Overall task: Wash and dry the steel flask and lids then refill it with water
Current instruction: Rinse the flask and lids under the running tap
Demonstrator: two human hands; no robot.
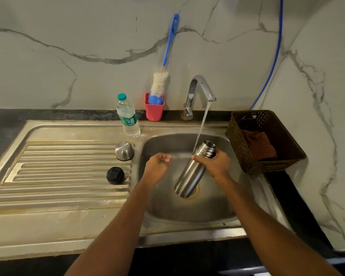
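My right hand grips the steel flask near its threaded neck, holding it tilted over the sink basin with its open mouth up and to the right. Water from the running tap falls onto the flask's neck. My left hand hovers over the basin's left side, fingers curled in a loose fist, holding nothing. A steel cup lid stands mouth-down on the drainboard. A black inner lid lies just in front of it.
A clear plastic water bottle with a green cap stands behind the drainboard. A red cup holds a blue-handled bottle brush. A brown basket with an orange cloth sits right of the sink. A blue hose hangs on the wall.
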